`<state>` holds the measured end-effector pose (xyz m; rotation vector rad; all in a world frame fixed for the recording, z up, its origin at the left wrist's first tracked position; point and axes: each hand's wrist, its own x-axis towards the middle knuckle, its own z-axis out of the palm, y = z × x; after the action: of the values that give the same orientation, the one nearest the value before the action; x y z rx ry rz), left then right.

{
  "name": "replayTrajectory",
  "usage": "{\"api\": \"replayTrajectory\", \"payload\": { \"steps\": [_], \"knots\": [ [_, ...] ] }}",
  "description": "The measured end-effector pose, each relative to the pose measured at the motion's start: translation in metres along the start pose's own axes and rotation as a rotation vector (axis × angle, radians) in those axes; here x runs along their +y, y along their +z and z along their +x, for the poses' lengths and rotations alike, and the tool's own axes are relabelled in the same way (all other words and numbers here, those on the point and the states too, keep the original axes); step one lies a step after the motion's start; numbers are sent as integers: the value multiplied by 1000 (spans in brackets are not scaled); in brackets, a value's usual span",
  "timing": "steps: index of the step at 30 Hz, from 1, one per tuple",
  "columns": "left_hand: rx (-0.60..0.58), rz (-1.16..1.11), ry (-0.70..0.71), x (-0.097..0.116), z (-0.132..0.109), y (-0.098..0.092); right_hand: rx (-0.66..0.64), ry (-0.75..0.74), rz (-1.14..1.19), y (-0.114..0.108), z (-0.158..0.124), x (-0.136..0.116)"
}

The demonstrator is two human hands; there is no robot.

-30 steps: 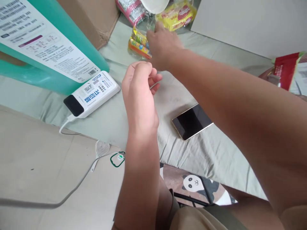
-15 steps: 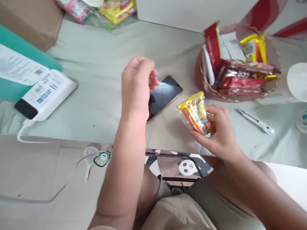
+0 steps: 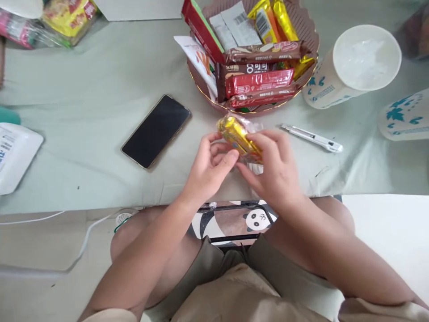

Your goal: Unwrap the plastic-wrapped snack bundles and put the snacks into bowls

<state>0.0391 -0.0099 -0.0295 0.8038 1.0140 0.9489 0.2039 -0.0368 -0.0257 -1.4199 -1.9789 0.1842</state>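
Note:
A shiny yellow snack packet [image 3: 236,134] with clear wrapping is held between both hands, just in front of the snack basket. My left hand [image 3: 214,165] has its thumb and fingers closed on the packet's left side. On the other side, my right hand [image 3: 273,167] grips the packet, with thumb below and fingers on top. The fingers partly cover the packet. Behind it, the pinkish scalloped basket [image 3: 197,82] is full of wrapped snacks, among them a red wrapped bar [image 3: 259,82]. A black smartphone [image 3: 157,130] lies flat to the left of my hands.
Right of my hands lies a white utility knife [image 3: 313,137]. A paper cup [image 3: 351,87] with clear plastic inside stands behind it, with another patterned cup [image 3: 407,116] farther right. At left are a white device [image 3: 18,156] and, farther back, a yellow snack bag [image 3: 69,20].
My left hand has come down from above the phone and now grips the yellow packet together with my right hand. The view has shifted to the right.

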Motion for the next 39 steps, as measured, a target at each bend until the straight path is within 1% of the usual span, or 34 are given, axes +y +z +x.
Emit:
{"api": "replayTrajectory", "payload": {
  "steps": [2, 4, 6, 7, 9, 10, 12, 14, 16, 17, 18, 20, 22, 24, 26, 29, 31, 33, 36, 39],
  "knots": [
    [21, -118, -3, 0, 4, 1, 9, -89, -19, 6, -2, -9],
    [58, -222, -31, 2, 6, -2, -2, -147, -11, 11, -5, -17],
    [39, -323, -55, 6, 6, -7, -66, -173, 23, 14, -7, -21],
    [-1, -355, -66, 8, 5, -10, -112, -203, 56, 14, -7, -22],
    [-105, -337, -95, 12, 1, -15, -215, -263, 144, 11, -6, -24],
    [-141, -287, -113, 13, 0, -17, -240, -291, 205, 7, -5, -25],
    [-150, -181, -127, 12, -2, -20, -227, -293, 299, -2, -1, -24],
    [-110, -138, -97, 8, -1, -23, -146, -212, 284, -13, 4, -18],
    [-98, -123, -59, 2, 2, -25, -59, -80, 156, -24, 7, -5],
    [-101, -108, -40, 0, 3, -26, -48, 5, 72, -29, 7, 4],
    [-102, -85, -21, -2, 4, -27, -48, 94, -11, -34, 6, 15],
    [-84, -35, 27, -4, 4, -28, -98, 268, -168, -40, 2, 39],
    [-64, 11, 60, -4, 3, -28, -157, 384, -288, -44, -4, 60],
    [-67, 52, 83, -5, 2, -28, -190, 448, -364, -46, -8, 76],
    [-74, 125, 133, -5, 2, -28, -188, 510, -404, -48, -9, 85],
    [-44, 244, 225, -6, 4, -29, -186, 620, -413, -54, -6, 89],
    [-57, 242, 234, -4, 4, -30, -206, 685, -407, -59, -4, 89],
    [-117, 202, 216, -2, 4, -31, -227, 712, -396, -67, -5, 88],
    [-229, 170, 190, -1, 3, -32, -233, 705, -390, -81, -10, 88],
    [-281, 188, 187, -5, 3, -35, -240, 689, -398, -91, -19, 92]
  ]
}}
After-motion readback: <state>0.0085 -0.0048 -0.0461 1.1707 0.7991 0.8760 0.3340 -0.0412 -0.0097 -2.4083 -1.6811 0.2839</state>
